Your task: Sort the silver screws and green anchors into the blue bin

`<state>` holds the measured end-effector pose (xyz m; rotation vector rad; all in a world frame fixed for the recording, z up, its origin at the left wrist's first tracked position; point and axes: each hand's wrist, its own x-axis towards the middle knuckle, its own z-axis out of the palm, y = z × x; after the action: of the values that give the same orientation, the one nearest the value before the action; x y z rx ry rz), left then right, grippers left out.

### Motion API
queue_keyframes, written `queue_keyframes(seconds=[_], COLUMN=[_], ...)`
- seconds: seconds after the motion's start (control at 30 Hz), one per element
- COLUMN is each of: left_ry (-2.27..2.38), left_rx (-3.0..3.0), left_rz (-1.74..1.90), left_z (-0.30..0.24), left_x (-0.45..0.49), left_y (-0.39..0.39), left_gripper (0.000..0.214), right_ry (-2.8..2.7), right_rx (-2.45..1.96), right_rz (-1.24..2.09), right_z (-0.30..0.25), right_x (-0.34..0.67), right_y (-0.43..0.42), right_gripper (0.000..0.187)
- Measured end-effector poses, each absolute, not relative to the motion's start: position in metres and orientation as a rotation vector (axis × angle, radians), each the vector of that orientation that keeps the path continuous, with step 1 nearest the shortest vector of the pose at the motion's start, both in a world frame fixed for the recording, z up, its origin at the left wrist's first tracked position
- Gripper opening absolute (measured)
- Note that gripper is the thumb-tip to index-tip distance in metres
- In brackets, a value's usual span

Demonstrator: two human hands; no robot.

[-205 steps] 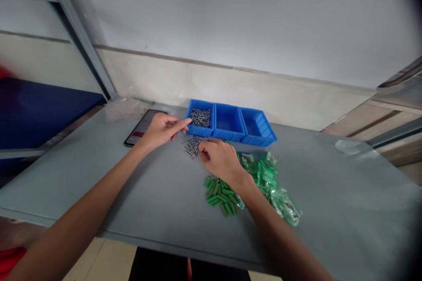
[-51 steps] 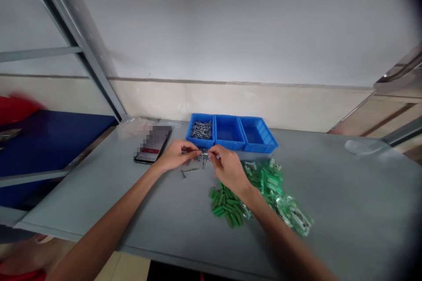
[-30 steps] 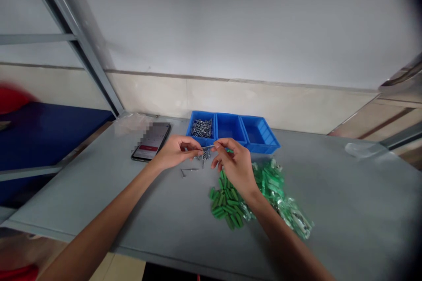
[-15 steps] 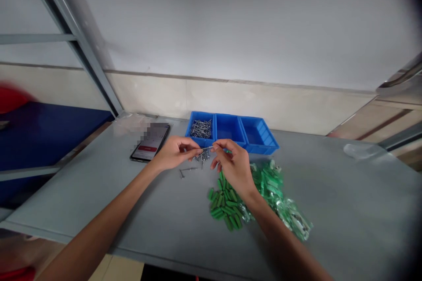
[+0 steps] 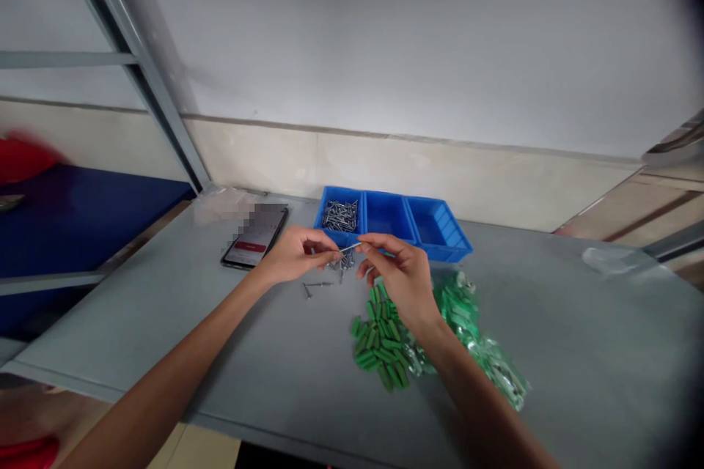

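My left hand [image 5: 297,254] and my right hand [image 5: 400,273] meet above the grey table [image 5: 264,352], fingers pinched. Between their fingertips is a thin silver screw [image 5: 350,248], gripped at both ends. Under them lies a small heap of loose screws [image 5: 343,264], and two single screws [image 5: 316,286] lie just left of it. A pile of green wall plugs [image 5: 381,343] sits below my right wrist. Behind the hands stands a blue three-compartment tray [image 5: 440,233]; its left compartment holds several screws [image 5: 339,215].
A phone [image 5: 254,236] lies at the left back of the table. Clear bags of green plugs [image 5: 484,352] spread to the right. A grey steel post [image 5: 140,69] slants up on the left, with a blue surface [image 5: 66,223] beyond. A crumpled clear bag [image 5: 608,260] lies far right.
Both hands left the table and the tray edge, came together and now pinch one screw between them. In the last second they have barely moved; the view shifted slightly.
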<state>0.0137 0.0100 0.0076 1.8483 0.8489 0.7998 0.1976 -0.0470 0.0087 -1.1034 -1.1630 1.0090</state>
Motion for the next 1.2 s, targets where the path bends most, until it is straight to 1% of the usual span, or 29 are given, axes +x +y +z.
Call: queue_keyframes(seconds=[0.3, 0.43, 0.6, 0.87, 1.2], left_ry=[0.816, 0.777, 0.784, 0.804, 0.850], left_rx=[1.813, 1.808, 1.833, 1.859, 1.863], left_rz=[0.803, 0.816, 0.841, 0.824, 0.811], left_z=[0.0063, 0.0066, 0.0084, 0.0139, 0.0078], left_x=[0.0140, 0.0138, 0.0146, 0.0147, 0.0128], left_y=[0.0106, 0.0107, 0.0091, 0.0055, 0.0116], left_gripper=[0.015, 0.016, 0.018, 0.024, 0.020], right_ry=[-1.056, -1.050, -1.034, -1.125, -1.266], right_rx=[-0.961, -0.959, -1.039, -1.146, -1.218], right_rz=[1.290, 1.328, 1.273, 1.124, 1.030], right_z=[0.0144, 0.0134, 0.0129, 0.0125, 0.0067], right_x=[0.2001, 0.2022, 0.2030, 0.2007, 0.1986], right_y=[-0.0496, -0.0479, -0.0462, -0.0478, -0.0457], right_gripper=[0.014, 0.016, 0.019, 0.017, 0.016])
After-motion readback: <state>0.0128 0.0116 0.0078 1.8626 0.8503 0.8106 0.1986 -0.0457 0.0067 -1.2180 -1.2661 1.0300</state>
